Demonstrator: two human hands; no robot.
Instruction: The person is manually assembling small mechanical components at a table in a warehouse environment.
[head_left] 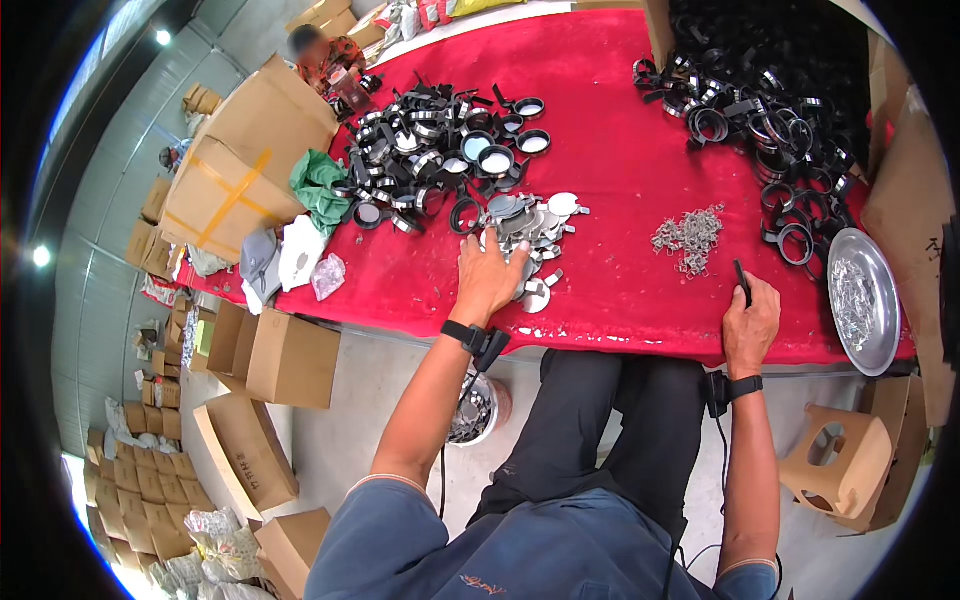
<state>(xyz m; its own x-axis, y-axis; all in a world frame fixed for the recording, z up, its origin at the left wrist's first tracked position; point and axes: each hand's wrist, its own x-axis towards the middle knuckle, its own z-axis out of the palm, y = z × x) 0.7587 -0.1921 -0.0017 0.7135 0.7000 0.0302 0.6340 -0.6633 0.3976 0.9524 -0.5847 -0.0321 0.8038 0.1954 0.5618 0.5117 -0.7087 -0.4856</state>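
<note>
My left hand [488, 272] rests on a pile of flat round grey discs with tabs [545, 222], fingers apart on its near left side. My right hand [752, 318] is closed around a slim black tool [741, 284], whose tip points away from me; its kind I cannot make out. Ahead of that hand lies a small heap of little metal clips [690, 240]. Beyond the discs spreads a large heap of black rings with silver bands [420, 150], some with pale discs inside them.
More black rings [795, 236] spill from an open carton at the right of the red-covered table [600, 110]. A metal bowl [862, 300] of shiny small parts sits at the right edge. Below are a bucket [490, 412], cartons [293, 360] and a stool [835, 455]. Someone sits far left.
</note>
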